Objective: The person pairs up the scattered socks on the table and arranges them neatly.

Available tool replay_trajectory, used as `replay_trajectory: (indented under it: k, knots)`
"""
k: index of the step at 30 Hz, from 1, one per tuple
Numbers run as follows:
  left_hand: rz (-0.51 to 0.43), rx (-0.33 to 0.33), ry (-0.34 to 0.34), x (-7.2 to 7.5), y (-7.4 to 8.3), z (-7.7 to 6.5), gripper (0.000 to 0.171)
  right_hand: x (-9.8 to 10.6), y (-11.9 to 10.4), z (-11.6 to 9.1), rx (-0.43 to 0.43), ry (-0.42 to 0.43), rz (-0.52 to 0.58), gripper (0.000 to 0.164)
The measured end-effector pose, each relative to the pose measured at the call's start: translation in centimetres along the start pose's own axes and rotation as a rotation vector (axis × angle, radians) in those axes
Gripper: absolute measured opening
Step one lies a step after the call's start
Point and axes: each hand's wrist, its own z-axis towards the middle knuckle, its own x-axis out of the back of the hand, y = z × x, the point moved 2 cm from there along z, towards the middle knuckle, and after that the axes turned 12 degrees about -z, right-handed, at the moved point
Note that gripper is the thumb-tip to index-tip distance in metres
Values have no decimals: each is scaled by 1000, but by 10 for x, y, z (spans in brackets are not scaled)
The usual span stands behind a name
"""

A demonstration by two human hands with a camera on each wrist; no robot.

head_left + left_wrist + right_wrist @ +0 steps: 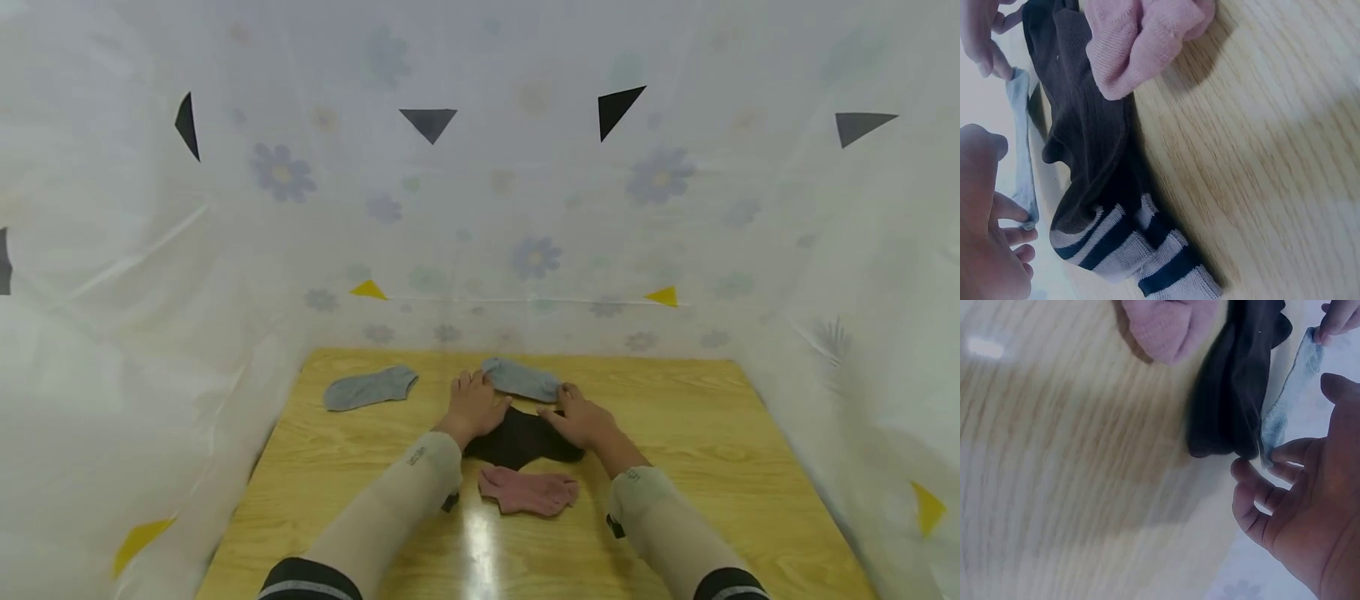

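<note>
A light grey-blue ankle sock (521, 379) lies stretched sideways near the back of the wooden table. At its left end, fingertips of my left hand (474, 407) touch the fabric, with the thumb held apart. My right hand (587, 421) touches the opposite end with its fingertips; in the right wrist view its thumb also stands away from the sock. Between the forearms lies a pair of dark socks (517, 437), whose grey-and-navy striped cuffs (1110, 247) show in the left wrist view. In front of them is a bunched pink sock (528, 490).
Another grey ankle sock (371, 388) lies flat at the back left of the wooden table (675, 467). Pale flowered sheeting (480, 208) with black, grey and yellow triangles hangs behind and along both sides.
</note>
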Motion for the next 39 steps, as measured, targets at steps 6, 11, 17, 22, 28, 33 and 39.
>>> replay_trajectory:
  k: [6, 11, 17, 22, 28, 33, 39]
  knots:
    - [-11, 10, -7, -1, -6, -2, 72, -3, -6, -1, -9, -15, -14, 85]
    - [-15, 25, -7, -3, -11, -2, 73, -2, -9, 1, -4, -16, -20, 89]
    - [7, 37, -17, -5, -11, -3, 71, -3, -9, 3, 3, -21, -55, 92]
    - [27, 52, -34, -12, -14, -3, 71, -4, -7, 4, -4, -27, -66, 92]
    - [34, 58, -41, -8, -12, -9, 70, -5, -6, 4, -20, -28, -85, 93]
    - [45, 51, -28, 0, -6, -18, 67, -6, -6, 3, -30, -31, -102, 94]
    - [44, 46, -21, -2, -6, -19, 66, -8, -5, 1, -32, -31, -101, 91]
